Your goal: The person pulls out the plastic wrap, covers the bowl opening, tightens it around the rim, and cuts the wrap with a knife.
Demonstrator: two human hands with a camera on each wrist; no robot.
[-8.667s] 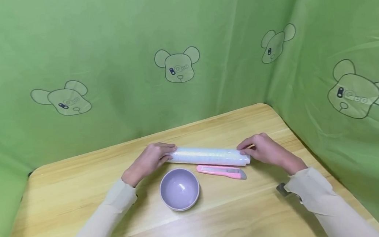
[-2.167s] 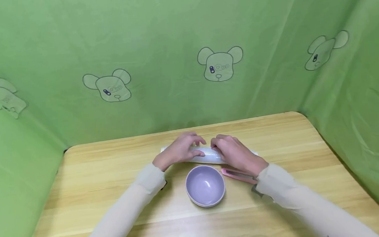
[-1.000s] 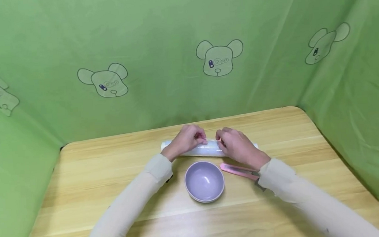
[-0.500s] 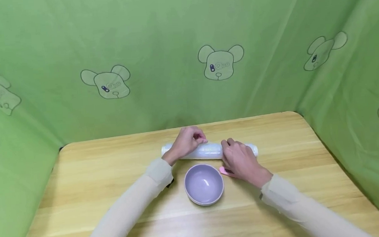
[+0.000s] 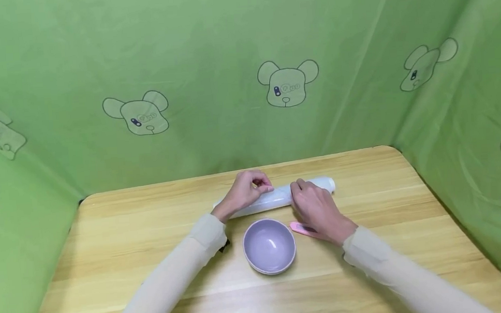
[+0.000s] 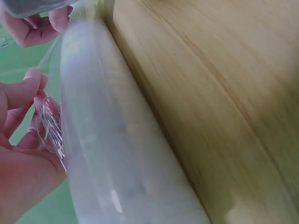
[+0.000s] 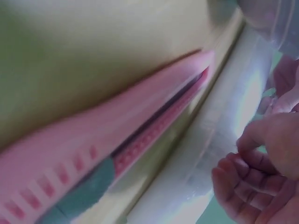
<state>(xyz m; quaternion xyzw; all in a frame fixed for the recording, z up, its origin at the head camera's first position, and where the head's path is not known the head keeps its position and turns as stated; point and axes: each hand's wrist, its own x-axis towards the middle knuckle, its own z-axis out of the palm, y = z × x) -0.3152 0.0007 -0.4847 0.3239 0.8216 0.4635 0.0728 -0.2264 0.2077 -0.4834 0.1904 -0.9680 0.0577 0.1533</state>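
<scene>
A roll of plastic wrap [image 5: 281, 196] lies slantwise across the table, its right end farther away. My left hand [image 5: 243, 191] bends over its middle, thumb and fingers pinching the film's loose edge; a crumpled bunch of film [image 6: 52, 123] shows at those fingers in the left wrist view. A thin strand of film stretches from there to my right hand [image 5: 317, 207], whose thumb and fingertips pinch it beside the roll. Below the right hand is a pink utility knife [image 7: 154, 102], partly covered by that hand in the head view. A purple bowl [image 5: 270, 246] stands nearer me.
The light wooden table [image 5: 122, 253] runs back to a green curtain [image 5: 213, 120] with printed bear heads, which also closes off both sides. Bowl and knife sit close together in front of the roll.
From the roll's ends, both hands have come to its middle and now pinch film. Lately the right hand has drawn slightly nearer me, and the roll has turned, right end away.
</scene>
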